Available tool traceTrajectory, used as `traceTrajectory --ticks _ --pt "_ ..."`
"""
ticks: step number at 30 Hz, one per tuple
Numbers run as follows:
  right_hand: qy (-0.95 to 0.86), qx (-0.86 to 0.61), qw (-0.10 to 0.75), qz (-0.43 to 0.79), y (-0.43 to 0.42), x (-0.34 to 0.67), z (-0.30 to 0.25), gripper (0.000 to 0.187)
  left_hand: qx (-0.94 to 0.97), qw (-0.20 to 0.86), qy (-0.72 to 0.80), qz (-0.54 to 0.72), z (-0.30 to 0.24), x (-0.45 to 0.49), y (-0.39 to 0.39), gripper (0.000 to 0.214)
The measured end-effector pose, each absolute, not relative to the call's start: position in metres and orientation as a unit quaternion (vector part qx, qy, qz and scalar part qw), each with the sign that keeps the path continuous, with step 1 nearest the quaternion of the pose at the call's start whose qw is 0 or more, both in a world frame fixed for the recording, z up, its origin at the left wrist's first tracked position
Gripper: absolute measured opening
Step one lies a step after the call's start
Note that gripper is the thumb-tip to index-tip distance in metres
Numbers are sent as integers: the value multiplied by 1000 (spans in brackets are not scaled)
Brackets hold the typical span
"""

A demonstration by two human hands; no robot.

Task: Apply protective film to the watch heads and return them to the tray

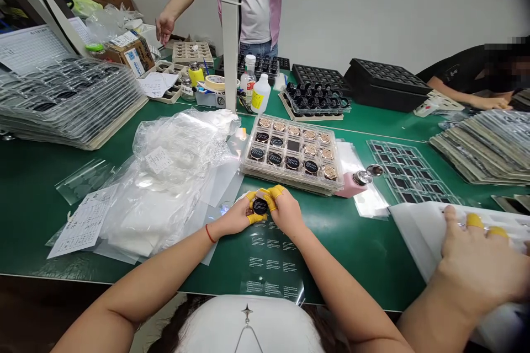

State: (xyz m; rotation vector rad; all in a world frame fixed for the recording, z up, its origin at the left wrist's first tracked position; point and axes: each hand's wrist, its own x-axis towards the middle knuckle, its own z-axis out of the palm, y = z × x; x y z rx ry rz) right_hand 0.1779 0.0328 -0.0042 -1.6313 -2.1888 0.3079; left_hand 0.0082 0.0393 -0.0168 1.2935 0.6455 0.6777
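Note:
Both my hands meet above the green table, with yellow finger cots on the fingertips. My left hand (244, 214) is closed around the edge of a round watch head (260, 207), whose black face with faint white print points up at me. My right hand (284, 207) pinches at its upper right edge; a small pale piece shows between the fingers there, too small to name. Under my hands lies a clear film sheet (271, 262) printed with rows of white text. Just beyond is a clear tray (248, 168) of watch heads, some black side up, others gold-coloured.
Plastic bags (165, 187) lie left, beside stacked trays (83, 105). A pink bottle (351, 185) stands right of the watch tray, near a flat clear tray (414, 171). A co-worker's hand (476, 253) rests at right. Another person (259, 5) stands behind a post (231, 38).

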Motion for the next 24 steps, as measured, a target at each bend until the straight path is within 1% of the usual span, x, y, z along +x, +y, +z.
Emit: traceTrajectory --ticks 4,8,11,16,18,20,22,24 --pt "-810 -534 217 108 32 187 2 29 574 704 297 293 -15 8 40 51" --pt "-855 -476 199 52 18 196 1 37 565 709 297 300 -20 8 41 43" --pt "-863 -468 191 26 6 199 -4 42 562 712 292 303 -24 8 42 41" --pt "-860 -468 201 21 -8 199 -11 43 560 712 299 301 -24 9 42 45" --pt "-851 -472 226 45 -8 202 -12 40 566 704 302 304 -22 10 42 44" --pt "-823 -490 277 75 -5 205 -11 32 574 697 303 304 -21 10 41 42" --pt "-769 -533 334 113 -1 206 -8 24 579 694 308 296 -20 9 40 41" --pt "-708 -577 372 166 2 202 -6 21 579 692 316 293 -19 9 39 42"
